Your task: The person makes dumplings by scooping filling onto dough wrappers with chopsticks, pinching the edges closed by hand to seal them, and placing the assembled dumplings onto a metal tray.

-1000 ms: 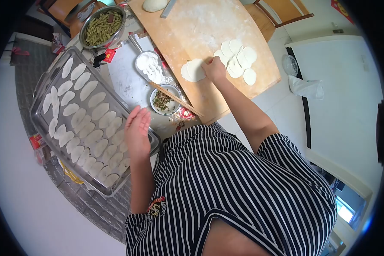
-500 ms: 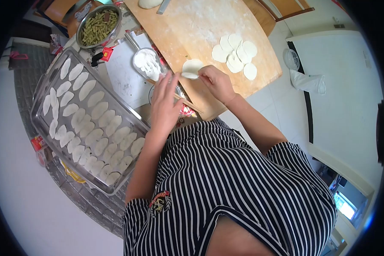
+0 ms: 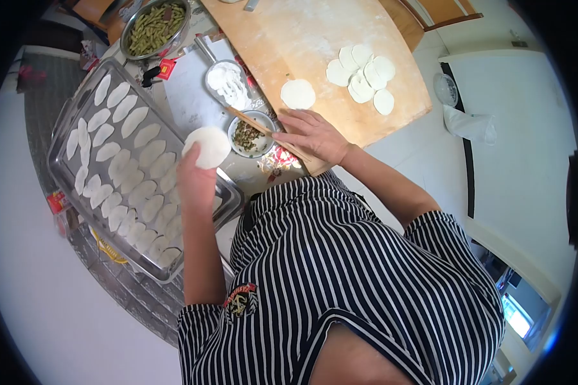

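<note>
My left hand [image 3: 198, 183] pinches a round dumpling wrapper [image 3: 210, 147] by its edge, thumb on top, above the near corner of the tray. Over the wooden board's edge, my right hand [image 3: 318, 136] has its fingers stretched out and apart. Its fingertips are at the wooden chopsticks [image 3: 258, 126], though a firm grip on them does not show. The chopsticks lie across a small bowl of chopped filling [image 3: 249, 142]. Another wrapper [image 3: 298, 95] lies alone on the board just beyond my right hand.
Several wrappers [image 3: 370, 76] overlap on the floured board [image 3: 327, 32]. On the left, a metal tray [image 3: 77, 212] holds rows of shaped dumplings. A scoop of flour [image 3: 227, 83] and a bowl of green pods [image 3: 153, 33] stand farther back.
My left hand has moved left and down with a wrapper lifted off the board. My right hand has let go of the wrappers and come down to the chopsticks. The filling bowl is now uncovered.
</note>
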The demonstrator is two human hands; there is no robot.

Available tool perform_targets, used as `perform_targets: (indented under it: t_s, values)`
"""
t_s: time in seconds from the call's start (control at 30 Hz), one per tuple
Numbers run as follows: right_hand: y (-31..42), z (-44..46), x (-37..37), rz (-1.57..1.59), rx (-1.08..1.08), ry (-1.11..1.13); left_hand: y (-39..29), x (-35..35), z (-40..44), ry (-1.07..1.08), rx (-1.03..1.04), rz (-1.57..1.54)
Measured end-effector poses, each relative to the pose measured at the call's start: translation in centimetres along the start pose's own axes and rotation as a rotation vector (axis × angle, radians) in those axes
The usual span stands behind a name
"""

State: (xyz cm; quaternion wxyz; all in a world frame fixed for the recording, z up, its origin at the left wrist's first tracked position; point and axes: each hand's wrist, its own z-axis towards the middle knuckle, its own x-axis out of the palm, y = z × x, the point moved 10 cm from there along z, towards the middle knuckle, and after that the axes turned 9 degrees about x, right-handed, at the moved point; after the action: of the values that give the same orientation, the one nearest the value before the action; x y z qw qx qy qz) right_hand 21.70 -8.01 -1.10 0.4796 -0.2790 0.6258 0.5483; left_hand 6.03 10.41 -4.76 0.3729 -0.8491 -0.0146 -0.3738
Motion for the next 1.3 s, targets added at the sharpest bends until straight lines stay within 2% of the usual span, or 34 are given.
perform_targets:
  t_s: [0.03,0.1,0.2,0.3,0.33,0.43,0.5,0.53,0.57,0.63,0.67,0.77,0.8,0.83,0.9,1.0,1.13,1.2,1.3]
  values:
    - [1.0,-0.2,0.8,-0.081,-0.11,0.033,-0.5,-1.2,-0.8,-0.008,0.002,0.006]
    - [0.9,0.2,2.1,-0.067,-0.15,0.064,-0.7,-2.6,-2.4,-0.008,-0.045,-0.177]
    - [2.1,0.8,2.4,-0.051,-0.29,0.066,1.3,-4.8,-4.0,-0.065,-0.116,-0.253]
    - [2.5,0.8,1.9,0.075,-0.301,0.1,4.3,-5.8,-4.6,-0.059,-0.185,-0.283]
    - [2.9,0.5,1.2,0.075,-0.304,0.103,5.2,-6.2,-4.6,-0.04,-0.19,-0.202]
    - [4.5,-0.2,-1.7,0.147,-0.259,0.056,6.7,-5.6,-5.1,-0.094,-0.211,-0.085]
    - [5.0,-0.7,-4.8,0.329,-0.186,-0.175,7.7,-7.0,-5.1,-0.184,-0.222,0.005]
    - [4.2,-0.9,-5.3,0.645,-0.057,-0.212,8.5,-7.7,-4.9,-0.172,-0.235,0.021]
    - [5.0,-0.9,-5.5,0.646,-0.057,-0.208,8.7,-7.6,-4.9,-0.175,-0.235,0.018]
    - [3.2,-0.4,-5.4,0.73,0.258,-0.229,9.0,-7.1,-4.7,-0.127,-0.204,0.14]
    - [2.1,-0.3,-3.4,0.9,0.36,-0.232,9.4,-7.0,-4.5,-0.13,-0.206,0.141]
    - [1.5,0.4,-1.0,0.804,0.41,-0.15,10.1,-6.3,-3.6,-0.097,-0.206,0.137]
    - [1.6,0.4,-1.4,0.723,0.31,-0.238,10.4,-6.2,-3.4,-0.096,-0.23,0.112]
    - [1.5,0.3,-1.4,0.725,0.313,-0.239,10.7,-6.0,-3.3,-0.096,-0.256,0.088]
    - [1.0,0.2,0.7,0.788,0.43,0.001,10.9,-5.7,-2.9,-0.102,-0.266,0.047]
    - [1.8,0.1,-1.5,0.691,0.328,-0.117,11.4,-5.7,-2.8,-0.127,-0.289,-0.006]
    - [1.6,-0.3,0.0,0.778,0.323,-0.099,12.6,-6.3,-2.4,-0.132,-0.34,-0.047]
    - [1.4,-0.5,1.4,0.831,0.316,-0.017,13.4,-6.6,-2.2,-0.148,-0.359,-0.092]
    - [1.7,-0.9,1.3,0.752,0.251,-0.014,13.6,-5.9,-2.4,-0.198,-0.389,-0.131]
